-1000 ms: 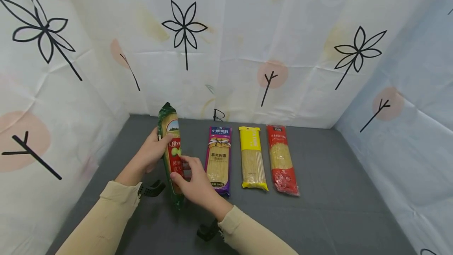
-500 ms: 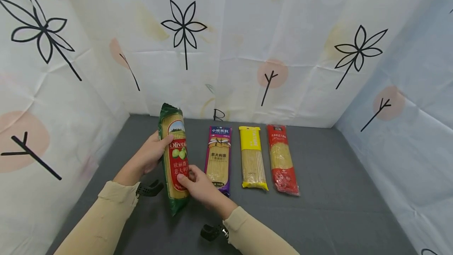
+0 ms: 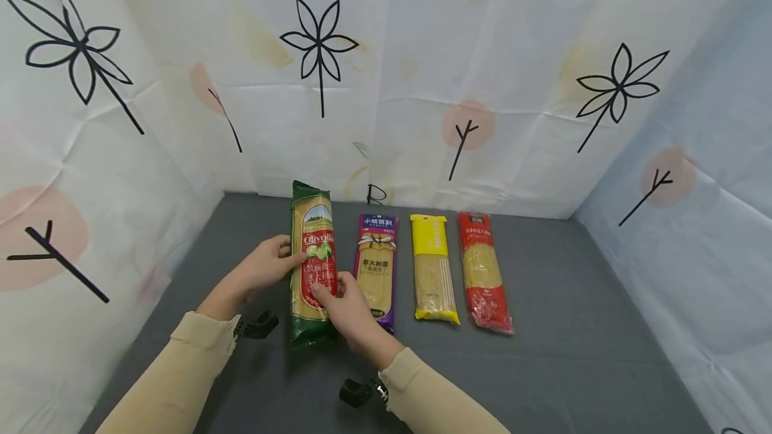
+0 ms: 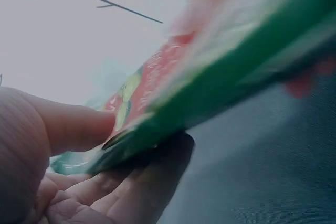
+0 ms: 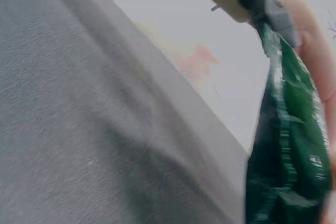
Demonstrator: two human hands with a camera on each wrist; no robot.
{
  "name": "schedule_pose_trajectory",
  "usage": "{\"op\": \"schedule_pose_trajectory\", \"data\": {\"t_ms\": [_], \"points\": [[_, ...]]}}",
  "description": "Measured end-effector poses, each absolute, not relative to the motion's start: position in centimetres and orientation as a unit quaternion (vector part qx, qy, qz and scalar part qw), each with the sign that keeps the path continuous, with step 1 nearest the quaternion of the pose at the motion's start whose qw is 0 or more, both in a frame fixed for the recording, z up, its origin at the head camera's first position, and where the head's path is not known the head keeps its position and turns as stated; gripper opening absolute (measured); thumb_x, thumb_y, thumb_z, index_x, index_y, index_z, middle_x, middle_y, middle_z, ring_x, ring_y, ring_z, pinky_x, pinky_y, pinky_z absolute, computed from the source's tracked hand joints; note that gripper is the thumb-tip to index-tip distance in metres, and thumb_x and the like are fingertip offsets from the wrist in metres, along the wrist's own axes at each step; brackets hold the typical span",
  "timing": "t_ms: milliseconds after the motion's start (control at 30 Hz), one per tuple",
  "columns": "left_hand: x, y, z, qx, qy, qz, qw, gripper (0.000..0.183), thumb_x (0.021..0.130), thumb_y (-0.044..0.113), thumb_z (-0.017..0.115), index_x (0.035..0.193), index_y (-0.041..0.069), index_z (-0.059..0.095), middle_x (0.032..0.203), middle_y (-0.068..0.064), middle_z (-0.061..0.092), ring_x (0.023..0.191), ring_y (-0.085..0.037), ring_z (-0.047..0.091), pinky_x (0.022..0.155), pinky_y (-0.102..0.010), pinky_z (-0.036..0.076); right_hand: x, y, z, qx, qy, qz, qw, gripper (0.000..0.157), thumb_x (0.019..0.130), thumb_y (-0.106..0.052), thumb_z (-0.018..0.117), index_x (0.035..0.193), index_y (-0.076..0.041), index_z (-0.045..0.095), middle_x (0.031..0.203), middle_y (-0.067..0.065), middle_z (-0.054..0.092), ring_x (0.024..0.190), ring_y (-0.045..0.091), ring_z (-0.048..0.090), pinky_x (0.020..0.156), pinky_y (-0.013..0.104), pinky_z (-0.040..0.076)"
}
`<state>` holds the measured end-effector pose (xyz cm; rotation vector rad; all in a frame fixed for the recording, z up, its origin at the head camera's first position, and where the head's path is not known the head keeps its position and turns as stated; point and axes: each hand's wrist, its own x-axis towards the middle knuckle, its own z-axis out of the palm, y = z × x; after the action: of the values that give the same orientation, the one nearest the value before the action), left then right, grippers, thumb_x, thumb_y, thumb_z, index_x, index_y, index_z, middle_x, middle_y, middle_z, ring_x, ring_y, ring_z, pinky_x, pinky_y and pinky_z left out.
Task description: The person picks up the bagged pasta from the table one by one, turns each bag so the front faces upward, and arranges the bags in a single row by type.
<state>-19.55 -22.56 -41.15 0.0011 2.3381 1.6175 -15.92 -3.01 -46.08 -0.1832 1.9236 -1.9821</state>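
A green-edged pack of spaghetti (image 3: 313,223) with a red "Olivoila" label stands out above the grey table, face toward the head camera. My left hand (image 3: 263,268) grips its left edge, thumb on the front; in the left wrist view the fingers (image 4: 147,187) pass underneath. On the lower right edge, my right hand (image 3: 352,311) holds the pack, its thumb across the label and its other fingers mostly hidden. The right wrist view catches only the pack's crinkled green end (image 5: 302,145), blurred.
To the right lie a purple pasta pack (image 3: 375,273), partly behind my right hand, a yellow pack (image 3: 433,273) and a red pack (image 3: 482,273), in a row on the grey table (image 3: 561,300). Patterned white cloth (image 3: 410,39) rises behind and at both sides.
The spaghetti pack has turned its front fully to the head camera, straightened, and moved right, nearer the purple pack. Both hands stay on it; my left hand has shifted right and slightly lower.
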Motion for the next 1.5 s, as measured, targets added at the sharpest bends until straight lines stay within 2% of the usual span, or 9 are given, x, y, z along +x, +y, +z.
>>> {"op": "schedule_pose_trajectory", "data": {"t_ms": [200,400,600,800,967,1033,1100,1367,1500], "points": [[-19.2,-22.0,-42.7,-0.015,0.835,0.528,0.155,0.070,0.097,0.025,0.062,0.147,-0.007,0.025,0.137,-0.030,0.045,0.114,-0.036,0.057,0.090,-0.049,0.050,-16.0,-3.5,-46.1,-0.029,0.693,-0.705,0.146,0.036,0.095,-0.031,0.063,0.116,-0.005,0.048,0.101,0.008,0.057,0.084,0.017,0.059,0.068,0.030,0.051],[-19.1,-22.5,-43.9,-0.033,0.838,0.528,0.133,0.064,0.098,0.021,0.059,0.148,-0.003,0.027,0.137,-0.029,0.045,0.119,-0.040,0.052,0.093,-0.053,0.046,-16.0,-4.3,-45.8,-0.053,0.715,-0.680,0.152,0.042,0.097,-0.025,0.061,0.130,-0.005,0.044,0.109,0.006,0.052,0.091,0.017,0.057,0.074,0.033,0.050],[-19.2,-23.0,-45.2,-0.043,0.846,0.515,0.131,0.066,0.098,0.025,0.060,0.149,0.000,0.028,0.142,-0.030,0.040,0.122,-0.043,0.048,0.091,-0.054,0.047,-16.2,-3.9,-46.0,-0.126,0.787,-0.575,0.185,0.055,0.097,-0.021,0.059,0.145,-0.005,0.036,0.126,0.011,0.041,0.110,0.022,0.049,0.080,0.033,0.050],[-19.0,-22.7,-46.1,0.021,0.873,0.470,0.126,0.066,0.096,0.020,0.062,0.148,-0.004,0.029,0.136,-0.031,0.043,0.113,-0.043,0.053,0.080,-0.047,0.052,-15.8,-3.4,-46.2,-0.241,0.859,-0.416,0.176,0.045,0.101,-0.020,0.051,0.141,-0.002,0.045,0.143,0.014,0.037,0.125,0.022,0.046,0.097,0.035,0.044],[-18.7,-22.1,-46.9,0.066,0.918,0.375,0.111,0.065,0.093,0.017,0.066,0.145,-0.006,0.034,0.140,-0.034,0.035,0.119,-0.049,0.043,0.088,-0.055,0.046,-14.7,-3.6,-46.4,-0.317,0.895,-0.276,0.151,0.043,0.099,-0.015,0.051,0.141,-0.003,0.048,0.150,0.013,0.034,0.134,0.024,0.039,0.106,0.036,0.037],[-18.5,-21.9,-47.0,0.069,0.933,0.338,0.102,0.065,0.092,0.018,0.067,0.145,-0.004,0.036,0.146,-0.035,0.026,0.128,-0.053,0.032,0.095,-0.061,0.039,-14.3,-3.6,-46.3,-0.331,0.905,-0.229,0.140,0.045,0.099,-0.015,0.052,0.142,-0.005,0.047,0.151,0.011,0.034,0.133,0.025,0.040,0.106,0.035,0.037],[-18.5,-21.8,-46.9,0.070,0.938,0.323,0.101,0.064,0.093,0.017,0.066,0.146,-0.003,0.036,0.148,-0.035,0.023,0.131,-0.054,0.027,0.097,-0.065,0.034,-14.1,-3.7,-46.3,-0.336,0.911,-0.198,0.133,0.046,0.099,-0.016,0.052,0.143,-0.006,0.046,0.152,0.010,0.033,0.132,0.026,0.041,0.105,0.035,0.038],[-18.4,-22.0,-46.5,0.074,0.947,0.294,0.106,0.064,0.094,0.018,0.064,0.147,-0.001,0.035,0.148,-0.036,0.022,0.132,-0.055,0.026,0.099,-0.067,0.031,-13.8,-4.2,-46.6,-0.336,0.919,-0.171,0.117,0.045,0.100,-0.014,0.049,0.144,-0.008,0.045,0.154,0.006,0.029,0.132,0.024,0.041,0.103,0.032,0.040],[-18.1,-22.6,-46.5,0.075,0.946,0.296,0.107,0.064,0.095,0.019,0.063,0.148,-0.001,0.033,0.149,-0.036,0.021,0.132,-0.056,0.024,0.099,-0.068,0.029,-13.8,-4.6,-46.9,-0.335,0.919,-0.173,0.118,0.048,0.098,-0.012,0.051,0.145,-0.009,0.044,0.155,0.004,0.029,0.132,0.025,0.040,0.103,0.033,0.040]]}}
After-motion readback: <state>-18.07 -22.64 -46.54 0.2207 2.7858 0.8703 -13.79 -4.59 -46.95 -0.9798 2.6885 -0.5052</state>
